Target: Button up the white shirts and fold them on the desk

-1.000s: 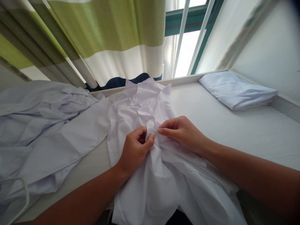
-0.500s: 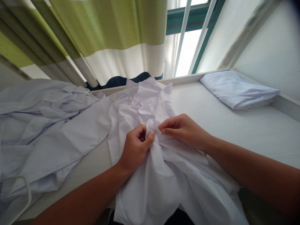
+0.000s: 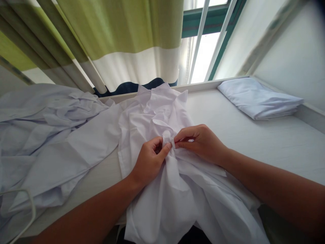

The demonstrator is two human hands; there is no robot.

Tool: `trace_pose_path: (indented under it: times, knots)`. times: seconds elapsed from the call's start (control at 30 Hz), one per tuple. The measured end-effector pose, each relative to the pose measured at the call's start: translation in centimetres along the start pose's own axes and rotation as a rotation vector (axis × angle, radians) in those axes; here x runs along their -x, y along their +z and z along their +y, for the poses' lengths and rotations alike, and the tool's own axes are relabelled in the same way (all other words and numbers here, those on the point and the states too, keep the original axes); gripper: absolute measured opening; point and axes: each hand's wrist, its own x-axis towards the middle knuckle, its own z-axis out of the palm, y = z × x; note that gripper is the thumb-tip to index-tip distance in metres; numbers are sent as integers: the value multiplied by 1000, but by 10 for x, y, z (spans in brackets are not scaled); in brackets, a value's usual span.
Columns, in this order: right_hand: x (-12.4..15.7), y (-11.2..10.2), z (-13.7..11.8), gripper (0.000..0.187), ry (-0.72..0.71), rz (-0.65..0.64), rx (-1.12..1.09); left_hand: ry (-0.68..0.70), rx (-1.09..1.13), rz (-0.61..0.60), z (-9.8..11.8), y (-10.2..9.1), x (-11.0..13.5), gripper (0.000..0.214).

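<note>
A white shirt lies spread in front of me, its collar toward the window and its lower part hanging over the near edge. My left hand pinches the front of the shirt between thumb and fingers, at the middle. Just to the right, my right hand pinches the other front edge with thumb and forefinger. The two hands are close together, with gathered cloth between them. Whether a button sits under the fingertips I cannot tell.
On the left lies a heap of crumpled white garments. Folded white cloth rests at the back right of the white tabletop. Behind are a green and white curtain and window bars. A pale cable curves at lower left.
Both hands have shifted slightly to the right in view, still pinching the shirt front. My right fingers have drawn the cloth edge up into a small fold.
</note>
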Motion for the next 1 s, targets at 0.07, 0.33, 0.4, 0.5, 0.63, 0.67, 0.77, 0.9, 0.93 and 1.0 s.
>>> trace_pose_path:
  times: [0.07, 0.33, 0.4, 0.5, 0.63, 0.67, 0.77, 0.9, 0.93, 1.0]
  knots:
    - [2, 1, 1, 11, -104, 21, 104, -2, -15, 1, 0, 0, 0, 29]
    - [5, 4, 4, 13, -310, 36, 385, -26, -128, 19, 0, 1, 2, 32]
    - [6, 4, 4, 12, -324, 31, 419, -12, -170, 19, 1, 2, 4, 35]
    - [6, 5, 4, 12, -337, 31, 478, 13, -229, 26, 3, 2, 4, 40]
    - [7, 8, 4, 16, -362, 23, 520, 11, -232, 30, 4, 3, 3, 41]
    - [7, 8, 4, 15, -366, 25, 521, 3, -224, 21, 4, 3, 2, 40]
    - [7, 9, 4, 13, -374, 26, 522, -14, -194, -7, 3, 3, 1, 37]
    - [6, 10, 5, 10, -358, 15, 505, -9, -156, -49, 3, 4, 0, 33]
    - [6, 10, 5, 10, -351, 17, 506, -8, -152, -60, 2, 4, 0, 33]
    - [6, 10, 5, 10, -336, 22, 513, -8, -163, -73, 2, 4, 0, 33]
